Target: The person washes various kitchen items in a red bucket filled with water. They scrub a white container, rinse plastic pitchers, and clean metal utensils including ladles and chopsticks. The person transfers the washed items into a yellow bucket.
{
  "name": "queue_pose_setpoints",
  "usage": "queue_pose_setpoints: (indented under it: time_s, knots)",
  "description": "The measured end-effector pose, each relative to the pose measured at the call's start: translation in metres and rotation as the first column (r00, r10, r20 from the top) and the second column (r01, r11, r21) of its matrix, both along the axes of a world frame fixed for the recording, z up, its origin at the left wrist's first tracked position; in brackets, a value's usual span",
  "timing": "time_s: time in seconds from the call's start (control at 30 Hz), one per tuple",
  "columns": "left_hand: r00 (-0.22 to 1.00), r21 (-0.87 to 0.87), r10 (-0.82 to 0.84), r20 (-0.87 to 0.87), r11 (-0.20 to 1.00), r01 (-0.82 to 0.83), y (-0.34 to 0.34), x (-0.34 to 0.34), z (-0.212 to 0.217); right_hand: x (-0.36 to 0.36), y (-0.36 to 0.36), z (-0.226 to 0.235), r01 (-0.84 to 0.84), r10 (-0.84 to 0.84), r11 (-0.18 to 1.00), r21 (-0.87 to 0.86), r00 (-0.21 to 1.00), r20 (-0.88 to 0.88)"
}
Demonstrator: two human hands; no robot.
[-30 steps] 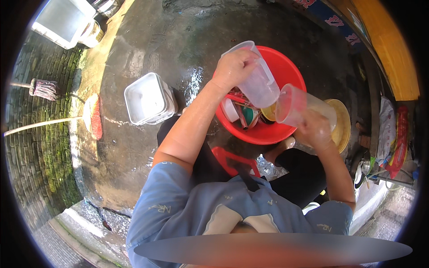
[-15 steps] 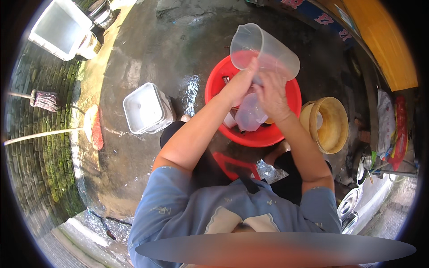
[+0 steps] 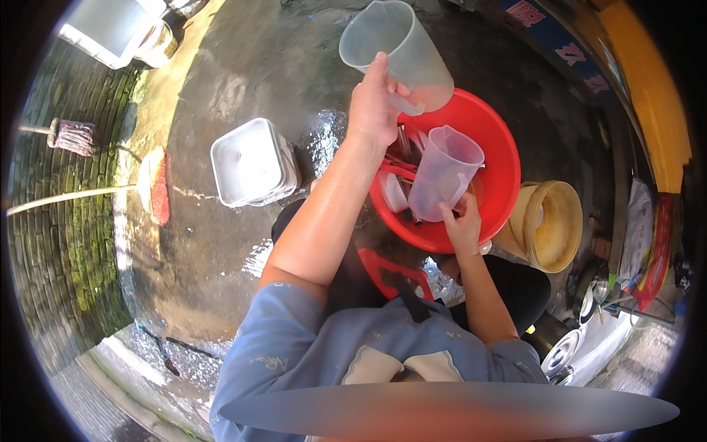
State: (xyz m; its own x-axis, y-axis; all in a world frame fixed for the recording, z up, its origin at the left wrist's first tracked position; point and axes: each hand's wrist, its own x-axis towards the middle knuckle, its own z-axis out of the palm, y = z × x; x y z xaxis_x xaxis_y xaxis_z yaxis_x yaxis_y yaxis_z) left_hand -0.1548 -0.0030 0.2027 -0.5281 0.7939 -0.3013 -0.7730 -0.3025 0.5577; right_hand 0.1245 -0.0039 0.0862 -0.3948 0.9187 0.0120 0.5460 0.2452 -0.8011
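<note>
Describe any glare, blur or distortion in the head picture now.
Head view: bright glare on the wet floor; mossy bricks bend near the dark edge; a smeared oval crosses the bottom; the jug in the left hand looks fairly sharp.

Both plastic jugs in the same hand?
No, the left hand holds the larger jug, while the right hand holds the smaller jug.

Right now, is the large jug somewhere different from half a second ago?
Yes: the large jug, in the left hand, has moved left, judged against the white bucket.
</note>
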Motion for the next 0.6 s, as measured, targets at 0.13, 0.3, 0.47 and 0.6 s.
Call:
queue_pose_setpoints:
  time_s: [0.13, 0.3, 0.47, 0.6]
  knots:
    - [0.989, 0.006, 0.102, -0.103, 0.995, -0.102, -0.003, -0.011, -0.003, -0.031, 0.047, -0.004, -0.105, 0.105, 0.988, 0.11, 0.994, 0.01]
    - [0.971, -0.088, 0.187, -0.15, 0.976, -0.201, -0.014, -0.029, -0.007, -0.049, 0.11, 0.084, -0.252, 0.216, 0.964, -0.088, 0.93, -0.299]
    - [0.96, -0.14, 0.191, -0.203, 0.965, -0.222, -0.016, -0.03, -0.007, -0.067, 0.152, 0.072, -0.478, 0.239, 0.65, 0.591, 0.867, 0.438]
    - [0.97, -0.161, 0.151, -0.189, 0.97, -0.182, -0.012, -0.029, -0.007, -0.074, 0.173, 0.024, -0.422, -0.085, 0.494, 0.76, 0.847, 0.525]
